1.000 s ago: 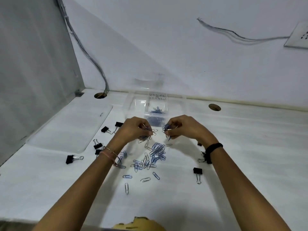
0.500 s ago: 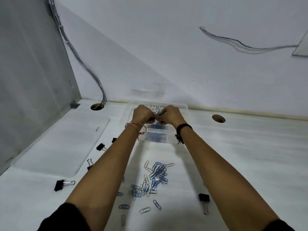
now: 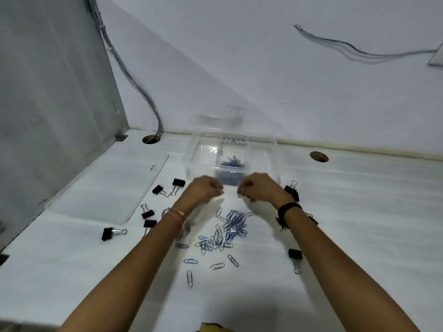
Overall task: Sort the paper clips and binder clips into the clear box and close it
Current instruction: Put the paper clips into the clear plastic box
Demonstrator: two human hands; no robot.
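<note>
The clear box [image 3: 191,152] stands open at the back of the white table, with a heap of blue paper clips [image 3: 232,162] inside its middle section. A pile of blue and silver paper clips [image 3: 231,227] lies on the table in front of it. Black binder clips lie scattered to the left [image 3: 177,183] and to the right [image 3: 294,254]. My left hand [image 3: 206,189] and my right hand [image 3: 260,188] hover side by side between box and pile, just in front of the box. Their fingers are curled in, and I see nothing in them.
The box's clear lid [image 3: 107,188] lies flat on the table to the left. A grey partition [image 3: 52,92] walls off the left side. Two cable holes [image 3: 151,139] [image 3: 318,156] sit by the back wall, and cables run down into the left one.
Both hands held paper clips, carried them over the box, and have come back toward me without them. They now sit in front of the box.
</note>
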